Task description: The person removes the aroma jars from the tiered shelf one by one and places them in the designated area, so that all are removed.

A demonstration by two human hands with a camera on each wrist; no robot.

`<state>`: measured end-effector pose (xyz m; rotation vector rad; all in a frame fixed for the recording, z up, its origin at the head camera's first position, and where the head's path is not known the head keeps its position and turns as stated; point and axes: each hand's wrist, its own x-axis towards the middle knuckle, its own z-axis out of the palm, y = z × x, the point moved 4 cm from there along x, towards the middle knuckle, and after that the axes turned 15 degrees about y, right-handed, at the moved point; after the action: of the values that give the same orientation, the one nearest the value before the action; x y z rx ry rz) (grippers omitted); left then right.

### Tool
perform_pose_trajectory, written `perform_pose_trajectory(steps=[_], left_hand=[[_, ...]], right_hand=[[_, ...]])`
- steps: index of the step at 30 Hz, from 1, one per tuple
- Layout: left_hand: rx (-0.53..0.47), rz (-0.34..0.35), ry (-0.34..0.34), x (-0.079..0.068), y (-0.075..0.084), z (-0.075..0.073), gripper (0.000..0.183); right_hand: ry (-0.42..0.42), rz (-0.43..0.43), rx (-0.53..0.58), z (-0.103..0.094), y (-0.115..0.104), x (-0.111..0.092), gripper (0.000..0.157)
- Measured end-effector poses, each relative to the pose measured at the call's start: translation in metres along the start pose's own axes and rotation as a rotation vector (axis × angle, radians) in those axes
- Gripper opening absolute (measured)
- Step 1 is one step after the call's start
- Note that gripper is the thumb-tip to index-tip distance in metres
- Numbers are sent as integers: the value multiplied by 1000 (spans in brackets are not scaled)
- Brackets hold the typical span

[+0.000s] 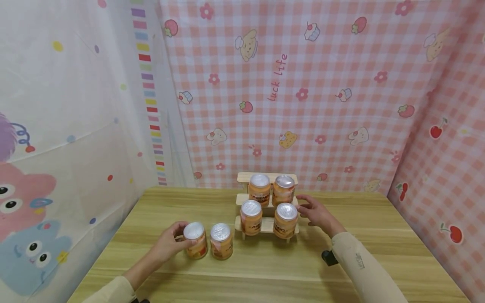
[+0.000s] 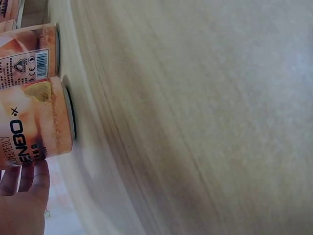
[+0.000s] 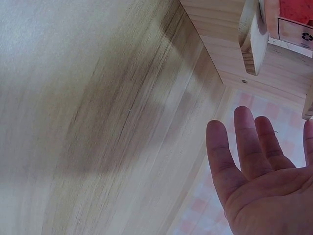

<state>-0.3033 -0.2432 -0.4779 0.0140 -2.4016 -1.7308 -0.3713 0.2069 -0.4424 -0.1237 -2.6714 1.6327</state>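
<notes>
Cannot read small print [image 2: 8, 74] beside the barcode [image 2: 42, 64]. In left wrist view, cannot see the gripped can [image 2: 39, 122] whole: cropped at left.

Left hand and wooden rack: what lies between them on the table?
The head view shows the orange can that the left hand grips, then a second can beside it, then a narrow strip of bare table before the wooden rack.

Left arm [image 1: 145, 263] and right arm [image 1: 369, 267] extended forward, left hand [image 1: 168, 244] held lower, thumb [image 1: 186, 244] and fingers [image 2: 41, 178] curved in grip, right hand [image 1: 318, 215] held farther forward, fingers extended, parted.
</notes>
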Motion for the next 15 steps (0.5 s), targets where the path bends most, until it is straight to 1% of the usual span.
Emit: perform_pose_trajectory(steps=[4, 6, 10, 13, 15], left_hand=[[-15, 10, -18, -4, 2, 1, 59], [-22, 2, -17, -4, 2, 2, 59], [-16, 28, -44, -4, 2, 3, 61], [-6, 51, -76, -4, 3, 3, 66], [-3, 64, -84, -3, 5, 2, 70]], right_hand=[[0, -1, -2, 0, 0, 0, 49], [-2, -1, 2, 0, 0, 0, 49], [-4, -1, 12, 0, 0, 0, 50], [-2, 2, 16, 0, 1, 0, 49], [-3, 2, 13, 1, 1, 1, 48]])
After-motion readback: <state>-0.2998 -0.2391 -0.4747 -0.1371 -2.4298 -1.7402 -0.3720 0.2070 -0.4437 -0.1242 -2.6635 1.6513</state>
